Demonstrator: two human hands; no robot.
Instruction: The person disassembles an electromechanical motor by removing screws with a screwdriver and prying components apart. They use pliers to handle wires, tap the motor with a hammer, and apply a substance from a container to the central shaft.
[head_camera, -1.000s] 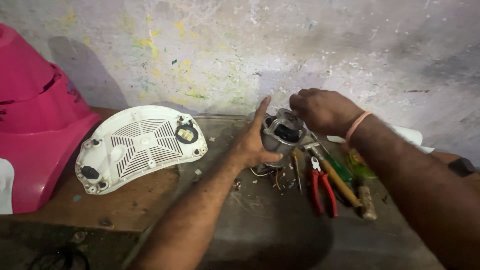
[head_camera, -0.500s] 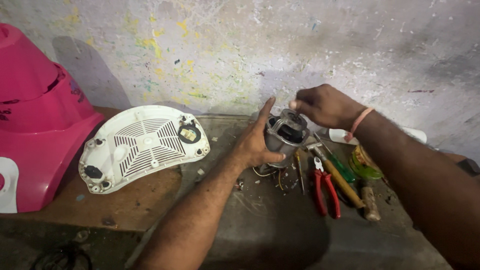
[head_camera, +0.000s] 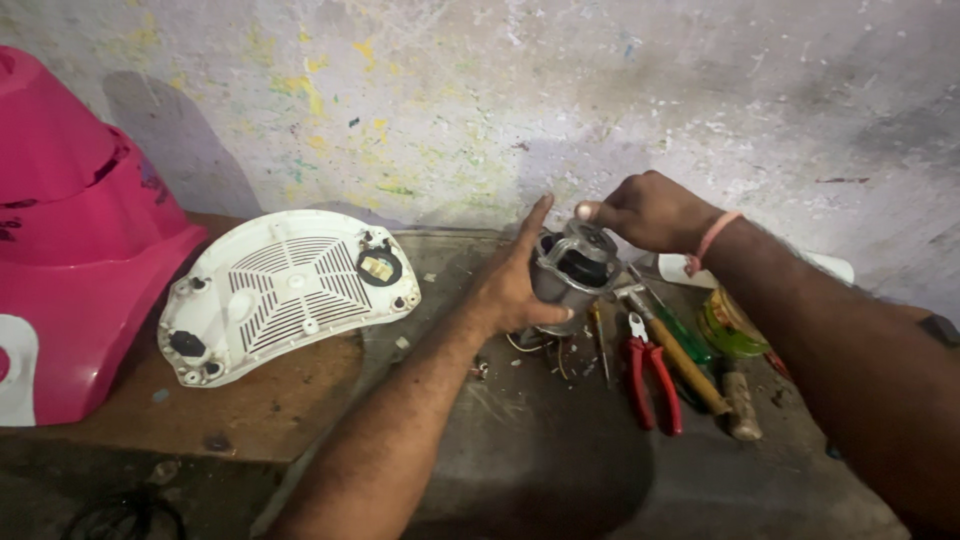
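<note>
Both hands are on the small grey motor (head_camera: 572, 268), which stands on the worn bench (head_camera: 560, 470) near the wall; left to right: a pink housing (head_camera: 70, 250); a white vented base plate (head_camera: 285, 290); the left hand (head_camera: 515, 285) cupping the motor's side; the right hand (head_camera: 650, 212) pinching its top; then red-handled pliers (head_camera: 655, 375) and a wooden-handled hammer (head_camera: 690, 365) just beside it.

Cut off by the frame's left edge at nine o'clock: pink housing (head_camera: 70, 260). Hidden behind left hand (head_camera: 510, 285): near side of motor (head_camera: 572, 270). Too tangled to tell apart: wires (head_camera: 545, 348) beneath.
</note>
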